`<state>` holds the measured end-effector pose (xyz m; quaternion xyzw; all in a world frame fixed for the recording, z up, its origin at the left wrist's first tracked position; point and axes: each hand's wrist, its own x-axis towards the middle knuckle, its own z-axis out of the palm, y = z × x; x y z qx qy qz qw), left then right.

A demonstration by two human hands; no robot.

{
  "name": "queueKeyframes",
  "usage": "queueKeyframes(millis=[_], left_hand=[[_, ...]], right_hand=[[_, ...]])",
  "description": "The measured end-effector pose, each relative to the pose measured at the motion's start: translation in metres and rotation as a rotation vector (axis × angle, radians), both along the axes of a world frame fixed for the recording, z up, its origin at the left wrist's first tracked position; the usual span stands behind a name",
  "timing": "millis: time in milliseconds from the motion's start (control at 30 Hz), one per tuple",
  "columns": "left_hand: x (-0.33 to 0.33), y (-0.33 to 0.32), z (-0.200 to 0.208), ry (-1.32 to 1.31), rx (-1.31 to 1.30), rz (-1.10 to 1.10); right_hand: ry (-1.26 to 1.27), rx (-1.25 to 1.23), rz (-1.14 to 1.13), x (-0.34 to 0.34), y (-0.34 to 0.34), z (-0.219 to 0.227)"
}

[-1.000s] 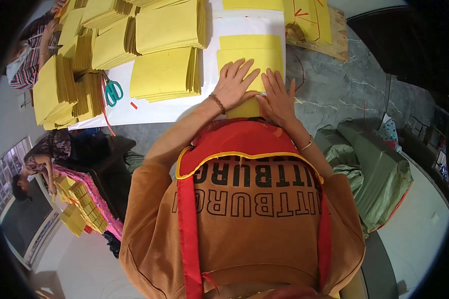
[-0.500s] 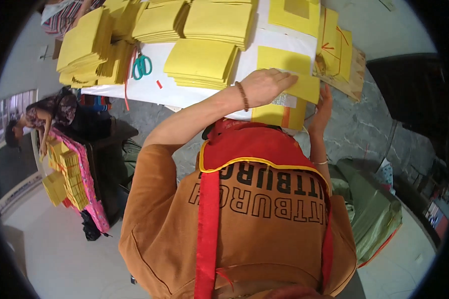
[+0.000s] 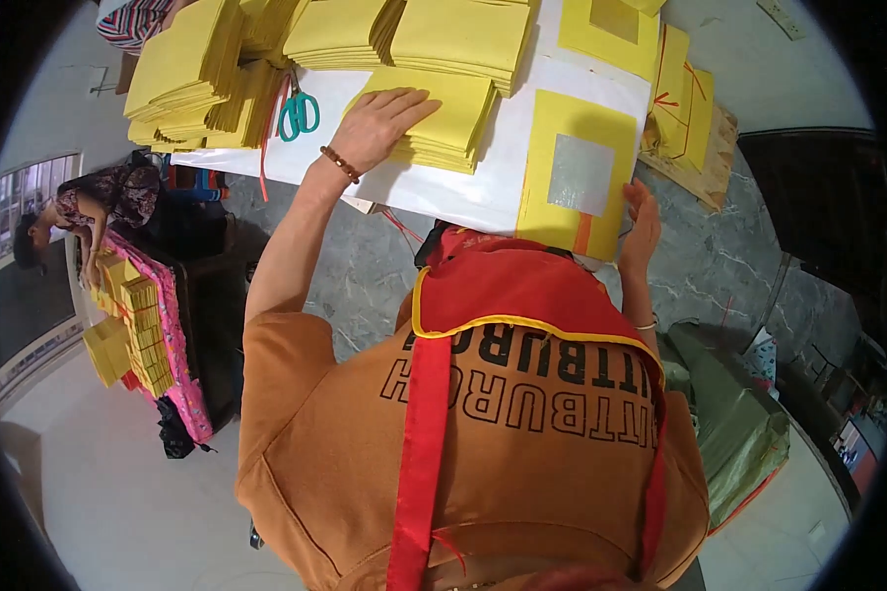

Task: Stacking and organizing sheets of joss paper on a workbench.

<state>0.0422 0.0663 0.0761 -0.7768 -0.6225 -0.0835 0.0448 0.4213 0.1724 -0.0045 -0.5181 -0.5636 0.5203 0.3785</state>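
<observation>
My left hand [image 3: 376, 126] lies with its fingers stretched out on a stack of folded yellow paper [image 3: 458, 108] near the table's front edge. To the right, a flat yellow sheet [image 3: 601, 113] carries a silver square [image 3: 579, 175] and a short orange stripe [image 3: 582, 234] below it. My right hand [image 3: 641, 231] is upright beside that sheet's right edge, its fingers apart and nothing visible in them. Whether it touches the sheet I cannot tell. Teal-handled scissors [image 3: 299, 116] lie left of my left hand.
More folded yellow stacks [image 3: 182, 59] fill the far left of the white table [image 3: 508, 138]. Another yellow sheet [image 3: 577, 39] lies at the far right, near tied yellow bundles [image 3: 672, 98] on a board. A person [image 3: 94, 212] works at a side table on the left.
My left hand has moved left from the sheet onto the folded stack. The yellow piece beneath it no longer covers the silver square. My right hand stays by the sheet's edge.
</observation>
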Motion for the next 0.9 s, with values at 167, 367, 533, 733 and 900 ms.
queueKeyframes(millis=[167,367,533,733,900], left_hand=[[0.008,-0.006,-0.019,-0.046,-0.153,0.071],[0.019,-0.013,-0.034,-0.023,-0.191,0.118],[0.009,-0.011,-0.012,-0.101,-0.246,0.059],[0.081,0.000,0.044,-0.380,-0.107,-0.253],[0.152,0.004,-0.033,-0.472,-0.253,-0.068]], right_hand=[[-0.063,0.035,0.026,0.005,0.002,-0.009],[-0.005,0.002,0.003,0.002,0.005,-0.004],[0.003,0.093,-0.013,0.001,0.010,-0.011],[-0.060,0.093,0.011,0.015,0.005,-0.027],[-0.106,-0.017,0.024,0.021,0.002,-0.033]])
